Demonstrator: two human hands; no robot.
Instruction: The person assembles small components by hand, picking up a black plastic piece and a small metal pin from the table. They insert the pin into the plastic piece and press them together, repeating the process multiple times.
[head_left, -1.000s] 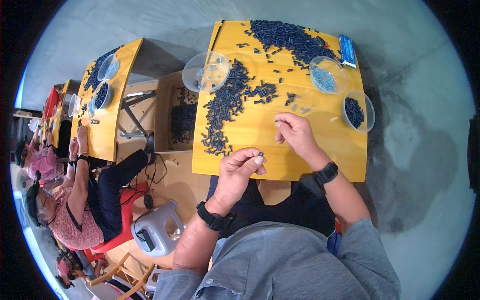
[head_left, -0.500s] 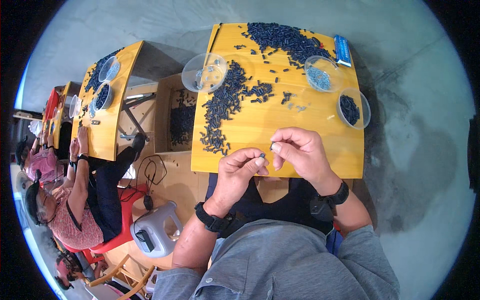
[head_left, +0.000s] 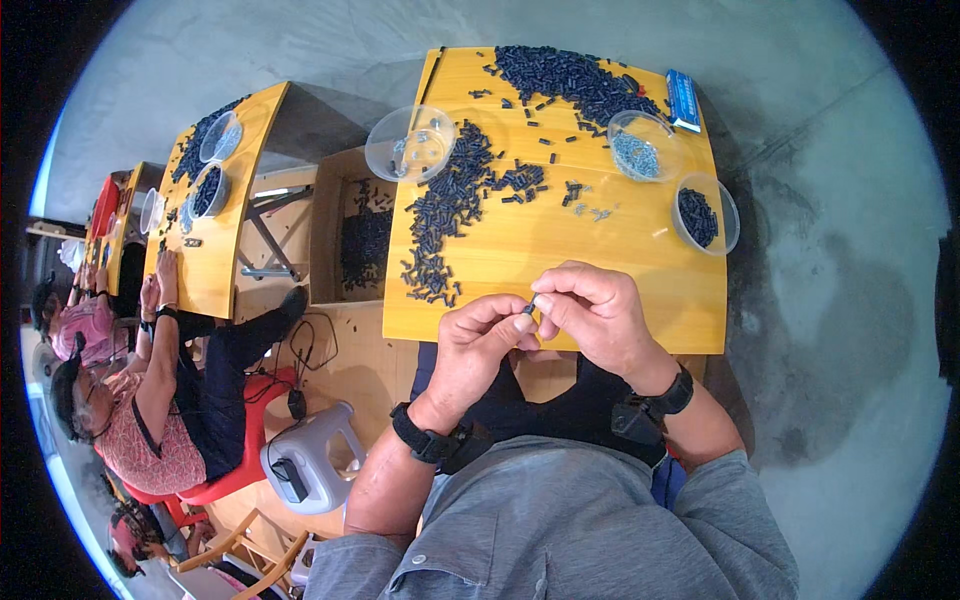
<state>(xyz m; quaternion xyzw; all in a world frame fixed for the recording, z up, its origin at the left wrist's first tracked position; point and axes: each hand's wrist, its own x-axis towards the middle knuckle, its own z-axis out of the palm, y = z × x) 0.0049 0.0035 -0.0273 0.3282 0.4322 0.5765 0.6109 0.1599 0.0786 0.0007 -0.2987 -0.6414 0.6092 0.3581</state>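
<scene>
Above the near edge of the yellow table point(head_left: 590, 240), my left hand point(head_left: 485, 332) pinches a small black tubular part point(head_left: 529, 307) between thumb and forefinger. My right hand point(head_left: 595, 312) meets it from the right, thumb and forefinger pinched at the part's upper end; the fingertips hide whatever else may be there. Beyond my hands lies a long heap of black tubular parts point(head_left: 445, 200), with a larger black pile point(head_left: 570, 80) at the far edge. Several tiny silvery pieces point(head_left: 598, 212) are scattered mid-table.
Clear plastic bowls stand around: one at left point(head_left: 376, 150) with few pieces, one with bluish small parts point(head_left: 635, 157), one with black parts point(head_left: 697, 218). A blue box point(head_left: 684, 100) sits far right. Left are a cardboard box point(head_left: 325, 230), a grey stool point(head_left: 310, 460) and co-workers at tables.
My right hand has moved slightly left, bringing its pinched fingertips against the part in my left hand. My left hand stays nearly in place. A seated co-worker's leg has shifted.
</scene>
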